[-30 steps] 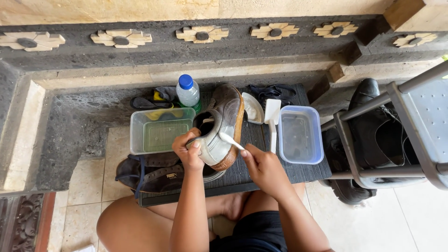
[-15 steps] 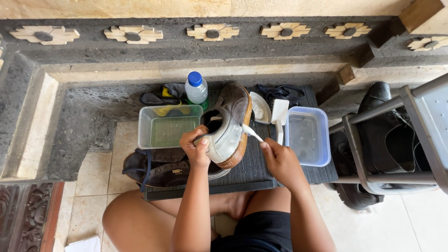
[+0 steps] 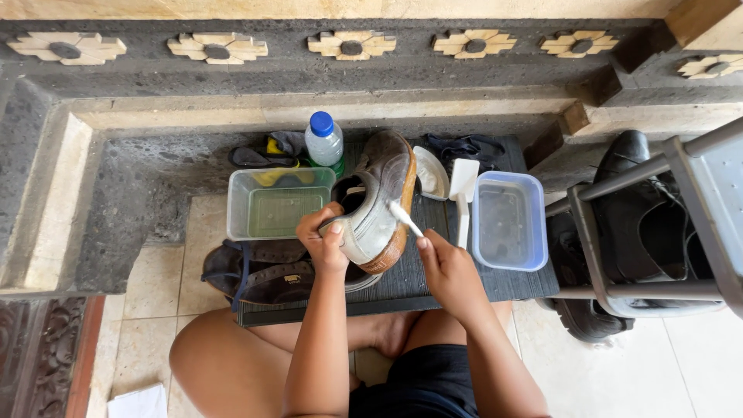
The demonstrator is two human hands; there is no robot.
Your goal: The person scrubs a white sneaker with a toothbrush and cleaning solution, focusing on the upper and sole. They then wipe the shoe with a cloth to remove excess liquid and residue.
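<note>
Head view, looking straight down: the left hand (image 3: 325, 241) is clenched over the collar of a grey shoe (image 3: 377, 207), thumb and fingers hooked into the opening, holding it tipped on edge above a dark ribbed mat (image 3: 433, 275). The right hand (image 3: 447, 267) pinches the handle of a small white brush (image 3: 405, 219), whose head touches the shoe's side near the tan sole edge.

At ten o'clock from the shoe sits a clear tub (image 3: 275, 203) of greenish liquid, just beside the left knuckles. At three o'clock stands a blue-rimmed tub (image 3: 508, 220) of clear water, with a white scraper-like brush (image 3: 463, 190) lying between it and the shoe. A plastic bottle with a blue cap (image 3: 324, 142) stands at eleven o'clock, close behind the heel.

Risks, as I judge them: the shoe hangs from one hand only, so a hard stroke could twist it loose and drop it into the greenish tub. A wide elbow swing on the right might knock the water tub off the mat's edge. The bottle looks light and tall; a nudge from the heel would likely topple it.
</note>
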